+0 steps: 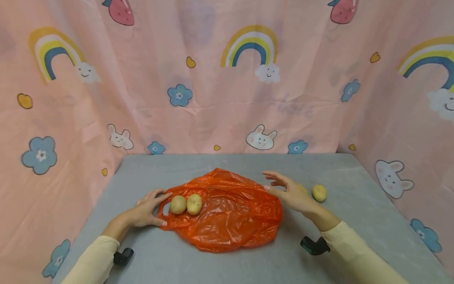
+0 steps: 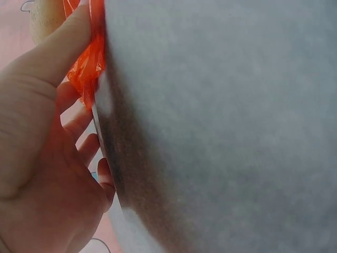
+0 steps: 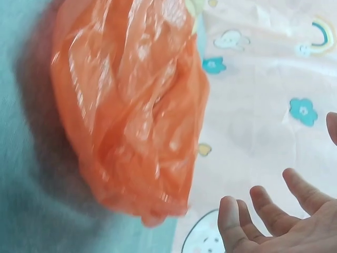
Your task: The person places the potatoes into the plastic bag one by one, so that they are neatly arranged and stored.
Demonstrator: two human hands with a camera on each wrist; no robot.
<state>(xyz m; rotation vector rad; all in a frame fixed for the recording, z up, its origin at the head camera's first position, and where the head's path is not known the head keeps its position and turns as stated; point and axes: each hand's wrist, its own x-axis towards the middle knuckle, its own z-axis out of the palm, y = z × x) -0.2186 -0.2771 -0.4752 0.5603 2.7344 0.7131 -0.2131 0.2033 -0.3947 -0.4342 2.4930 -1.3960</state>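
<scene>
A crumpled orange plastic bag (image 1: 230, 221) lies flat on the table. Two potatoes, a left one (image 1: 178, 205) and a right one (image 1: 194, 204), rest side by side on its left part, near a handle loop. My left hand (image 1: 147, 211) touches the bag's left edge, thumb and fingers spread wide apart; its thumb lies along the orange plastic (image 2: 95, 63) in the left wrist view. Over the bag's right end my right hand (image 1: 292, 195) hovers with parted fingers and holds nothing. In the right wrist view those fingers (image 3: 271, 211) stand apart from the bag (image 3: 137, 116).
Another potato (image 1: 319, 193) sits on the grey table (image 1: 354, 221) to the right of my right hand. Beside it, a further potato (image 1: 302, 188) is partly hidden by that hand. A pink patterned curtain (image 1: 213, 86) borders the table at the back and sides.
</scene>
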